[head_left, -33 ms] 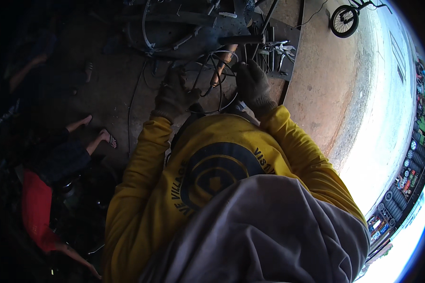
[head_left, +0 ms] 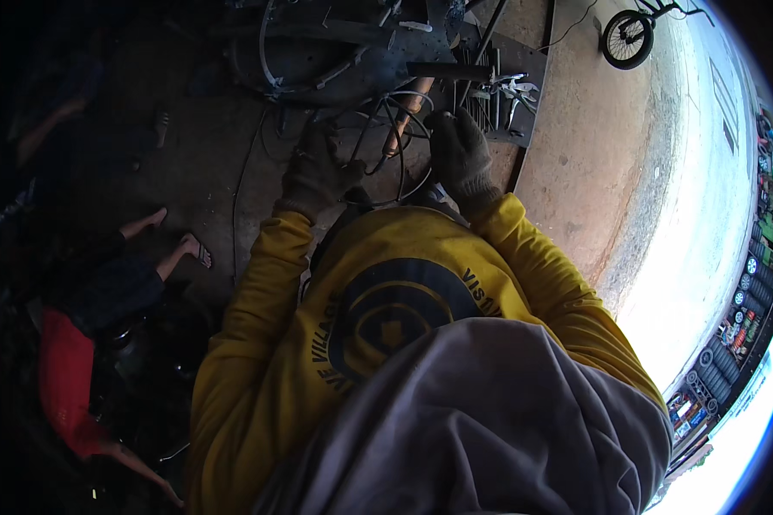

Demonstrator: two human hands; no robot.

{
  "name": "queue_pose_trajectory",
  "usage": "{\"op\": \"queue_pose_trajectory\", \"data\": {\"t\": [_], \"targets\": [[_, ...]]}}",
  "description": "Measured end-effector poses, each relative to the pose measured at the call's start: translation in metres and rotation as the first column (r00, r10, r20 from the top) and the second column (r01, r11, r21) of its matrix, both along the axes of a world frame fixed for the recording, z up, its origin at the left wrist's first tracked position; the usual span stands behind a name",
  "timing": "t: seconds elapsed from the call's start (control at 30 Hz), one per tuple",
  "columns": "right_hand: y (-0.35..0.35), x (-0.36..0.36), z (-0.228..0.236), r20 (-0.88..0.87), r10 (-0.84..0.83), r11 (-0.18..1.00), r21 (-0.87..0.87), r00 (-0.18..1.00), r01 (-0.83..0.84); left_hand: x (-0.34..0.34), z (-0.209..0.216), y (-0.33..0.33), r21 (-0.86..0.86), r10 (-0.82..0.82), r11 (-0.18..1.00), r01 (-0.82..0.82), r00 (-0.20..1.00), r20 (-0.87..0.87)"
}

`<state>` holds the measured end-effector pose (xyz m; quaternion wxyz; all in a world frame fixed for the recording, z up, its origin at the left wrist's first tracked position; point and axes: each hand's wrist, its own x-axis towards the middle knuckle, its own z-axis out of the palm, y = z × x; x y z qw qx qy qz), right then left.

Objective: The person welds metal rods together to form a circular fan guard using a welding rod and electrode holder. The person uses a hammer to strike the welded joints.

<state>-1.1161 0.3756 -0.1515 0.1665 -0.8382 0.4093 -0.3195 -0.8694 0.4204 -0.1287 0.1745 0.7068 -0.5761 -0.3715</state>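
Note:
A round frame of dark wire (head_left: 401,176), with spokes meeting near its top, stands in front of my body. My left hand (head_left: 318,170), in a dark knitted glove, is closed at the frame's left rim, its thumb toward the spokes. On the other side my right hand (head_left: 461,154), gloved too, has its fingers curled beside the right rim; what they grip is hidden. Behind the spokes slants a copper-coloured cylinder (head_left: 398,130) with a dark lower end. Just above my right hand lies a dark bar (head_left: 449,72).
Locking pliers (head_left: 517,88) and several thin rods lie on a dark plate (head_left: 518,62) at the upper right. A dark metal table (head_left: 361,56) is ahead. A cable (head_left: 240,184) runs along the floor. A person in red (head_left: 67,378) is at the left; a bicycle wheel (head_left: 627,39) stands far right.
The dark bar above my right hand has shifted slightly to the right. A thin upright rod above that hand's fingers no longer shows. My left hand has stayed in place.

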Motion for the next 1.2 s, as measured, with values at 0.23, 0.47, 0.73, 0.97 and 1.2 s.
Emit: {"op": "queue_pose_trajectory", "data": {"t": [0.23, 0.47, 0.73, 0.97, 1.2], "targets": [[0.003, 0.006, 0.019, 0.19, -0.286, 0.787, 0.606, 0.939, 0.116, -0.003, -0.001, 0.002, -0.055, 0.021, 0.998, -0.022, 0.999, -0.025], [-0.001, -0.002, 0.022, -0.035, -0.001, 0.998, 0.065, 0.999, 0.003, -0.004, -0.005, 0.002, -0.085, 0.027, 0.996, -0.033, 0.997, -0.075], [0.006, 0.005, 0.025, 0.182, -0.207, 0.913, 0.389, 0.961, 0.123, -0.005, -0.001, 0.003, -0.086, 0.023, 0.996, -0.027, 0.998, -0.054], [0.008, 0.004, 0.017, 0.204, -0.182, 0.93, 0.354, 0.962, 0.101, -0.007, 0.002, 0.001, -0.108, 0.021, 0.994, -0.021, 1.0, -0.006], [-0.009, -0.012, 0.052, 0.254, -0.285, 0.862, 0.489, 0.924, 0.132, -0.004, 0.008, 0.006, -0.151, -0.001, 0.989, 0.007, 0.999, 0.043]]}}
